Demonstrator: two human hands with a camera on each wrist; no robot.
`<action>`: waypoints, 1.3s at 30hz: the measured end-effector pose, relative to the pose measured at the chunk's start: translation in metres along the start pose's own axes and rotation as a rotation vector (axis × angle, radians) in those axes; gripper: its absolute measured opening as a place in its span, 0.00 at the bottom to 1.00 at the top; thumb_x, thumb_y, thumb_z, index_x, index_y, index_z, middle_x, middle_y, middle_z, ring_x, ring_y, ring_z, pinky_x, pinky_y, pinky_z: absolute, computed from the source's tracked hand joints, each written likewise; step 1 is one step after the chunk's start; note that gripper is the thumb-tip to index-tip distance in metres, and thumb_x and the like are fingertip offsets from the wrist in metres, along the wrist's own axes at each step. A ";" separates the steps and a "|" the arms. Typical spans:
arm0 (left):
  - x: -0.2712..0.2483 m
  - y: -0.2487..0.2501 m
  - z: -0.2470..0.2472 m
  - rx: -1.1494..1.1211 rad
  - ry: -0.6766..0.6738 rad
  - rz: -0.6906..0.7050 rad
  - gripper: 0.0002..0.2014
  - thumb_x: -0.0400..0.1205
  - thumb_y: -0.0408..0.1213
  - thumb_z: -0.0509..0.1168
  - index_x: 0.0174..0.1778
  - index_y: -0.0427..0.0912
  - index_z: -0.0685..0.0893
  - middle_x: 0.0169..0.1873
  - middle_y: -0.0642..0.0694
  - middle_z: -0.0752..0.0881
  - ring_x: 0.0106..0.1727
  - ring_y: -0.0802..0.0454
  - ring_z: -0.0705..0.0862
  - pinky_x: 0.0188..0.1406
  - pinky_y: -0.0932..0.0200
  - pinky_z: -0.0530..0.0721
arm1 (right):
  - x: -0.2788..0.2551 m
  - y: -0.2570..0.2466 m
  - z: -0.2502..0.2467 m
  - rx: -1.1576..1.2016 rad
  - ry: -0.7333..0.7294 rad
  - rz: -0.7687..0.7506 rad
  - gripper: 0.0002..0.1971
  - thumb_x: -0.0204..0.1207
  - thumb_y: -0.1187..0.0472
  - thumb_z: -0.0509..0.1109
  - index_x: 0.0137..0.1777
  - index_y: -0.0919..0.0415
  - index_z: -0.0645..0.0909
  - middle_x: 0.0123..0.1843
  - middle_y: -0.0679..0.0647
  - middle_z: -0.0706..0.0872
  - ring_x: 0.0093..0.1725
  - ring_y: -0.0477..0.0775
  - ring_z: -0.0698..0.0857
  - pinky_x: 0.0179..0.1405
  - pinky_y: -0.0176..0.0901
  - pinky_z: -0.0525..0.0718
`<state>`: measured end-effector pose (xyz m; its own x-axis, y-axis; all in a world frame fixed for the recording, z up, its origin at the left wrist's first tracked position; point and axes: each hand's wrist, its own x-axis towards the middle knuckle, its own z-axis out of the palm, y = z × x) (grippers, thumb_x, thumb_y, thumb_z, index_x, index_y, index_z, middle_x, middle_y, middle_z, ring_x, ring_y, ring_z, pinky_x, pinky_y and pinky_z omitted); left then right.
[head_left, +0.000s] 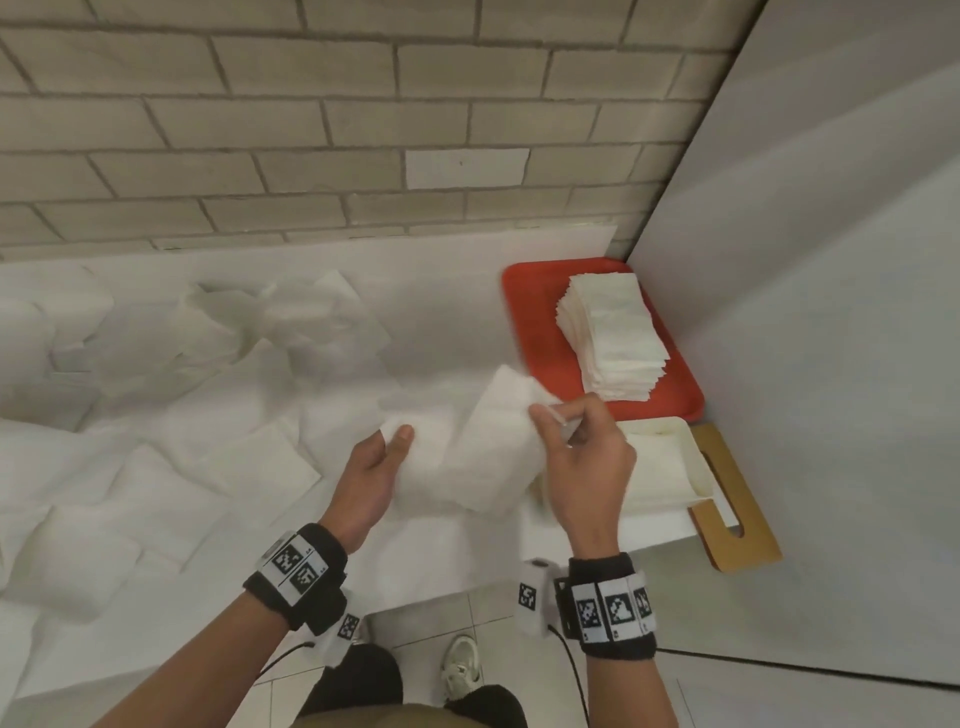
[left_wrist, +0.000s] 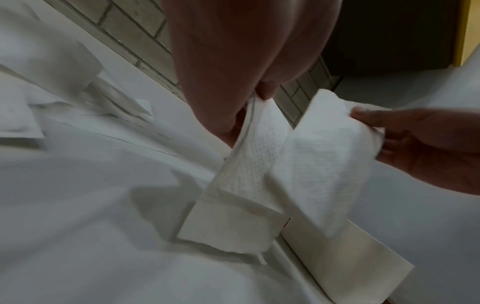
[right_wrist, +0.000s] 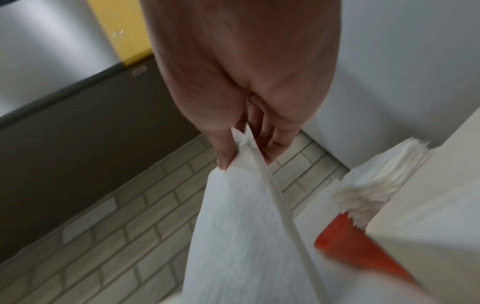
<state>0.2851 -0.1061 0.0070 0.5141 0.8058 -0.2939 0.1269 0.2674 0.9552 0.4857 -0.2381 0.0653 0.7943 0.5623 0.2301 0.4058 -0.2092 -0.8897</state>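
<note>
A white paper napkin (head_left: 467, 447) hangs bent in a fold between both hands above the white table. My left hand (head_left: 376, 467) pinches its left corner between thumb and fingers; the wrist view shows the pinch on the napkin (left_wrist: 262, 156). My right hand (head_left: 576, 441) pinches the right corner, with the napkin (right_wrist: 241, 236) drooping below its fingertips. A red tray (head_left: 535, 322) at the back right carries a tall stack of folded napkins (head_left: 613, 338).
Many loose unfolded napkins (head_left: 156, 364) lie across the left of the table. A cream napkin holder (head_left: 670, 462) sits on a wooden board (head_left: 737, 499) right of my hands. A brick wall (head_left: 311, 130) stands behind, a white panel (head_left: 831, 312) at the right.
</note>
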 end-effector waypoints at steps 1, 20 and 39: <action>-0.001 0.000 0.004 0.003 0.008 -0.001 0.26 0.88 0.65 0.64 0.57 0.44 0.92 0.56 0.38 0.95 0.62 0.33 0.92 0.71 0.22 0.83 | 0.006 0.008 -0.015 0.001 0.073 0.039 0.12 0.81 0.51 0.83 0.43 0.51 0.83 0.38 0.44 0.89 0.35 0.49 0.83 0.37 0.40 0.81; -0.029 0.027 0.083 0.206 -0.228 0.171 0.16 0.93 0.46 0.59 0.65 0.46 0.90 0.59 0.48 0.95 0.61 0.48 0.93 0.61 0.49 0.90 | 0.024 0.087 -0.076 -0.416 0.267 -0.029 0.19 0.84 0.40 0.77 0.65 0.52 0.86 0.66 0.47 0.90 0.64 0.54 0.84 0.60 0.51 0.78; -0.009 0.019 0.069 0.111 -0.010 0.137 0.34 0.89 0.69 0.59 0.60 0.36 0.86 0.57 0.25 0.86 0.54 0.35 0.87 0.60 0.31 0.83 | 0.061 0.120 -0.099 -0.324 -0.007 -0.039 0.13 0.88 0.70 0.70 0.59 0.49 0.86 0.49 0.47 0.90 0.39 0.49 0.87 0.37 0.40 0.81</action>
<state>0.3409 -0.1448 0.0302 0.5410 0.8256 -0.1605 0.1473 0.0948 0.9845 0.6270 -0.3079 0.0115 0.7726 0.5803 0.2575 0.5595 -0.4308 -0.7080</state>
